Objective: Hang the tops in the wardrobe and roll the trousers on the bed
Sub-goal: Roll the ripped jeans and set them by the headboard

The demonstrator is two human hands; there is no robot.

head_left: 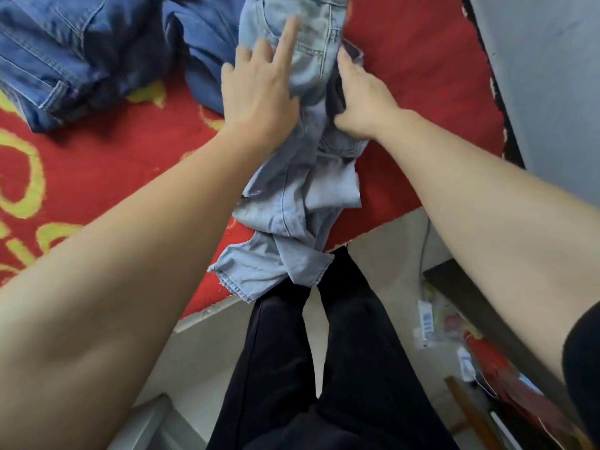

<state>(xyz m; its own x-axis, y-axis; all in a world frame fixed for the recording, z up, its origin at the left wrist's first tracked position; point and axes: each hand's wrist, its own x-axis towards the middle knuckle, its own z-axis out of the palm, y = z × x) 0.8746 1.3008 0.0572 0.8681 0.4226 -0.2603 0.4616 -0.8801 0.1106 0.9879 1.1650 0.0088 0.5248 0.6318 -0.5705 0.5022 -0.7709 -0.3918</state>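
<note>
Light blue jeans (293, 203) lie lengthwise on the red bed cover (406, 60), their hems hanging over the near edge. My left hand (259, 89) presses flat on the left side of the jeans near the waist, fingers straight and spread. My right hand (360, 99) grips the right edge of the jeans, fingers curled into the bunched denim. Two darker blue denim garments lie to the left: one (55, 53) at the far left, another (204, 50) close beside my left hand.
The bed's near edge (201, 315) runs diagonally, with my dark trouser legs (324, 368) standing against it. A grey wall (552, 76) borders the bed on the right. Clutter and a dark board (470, 306) sit on the floor at lower right.
</note>
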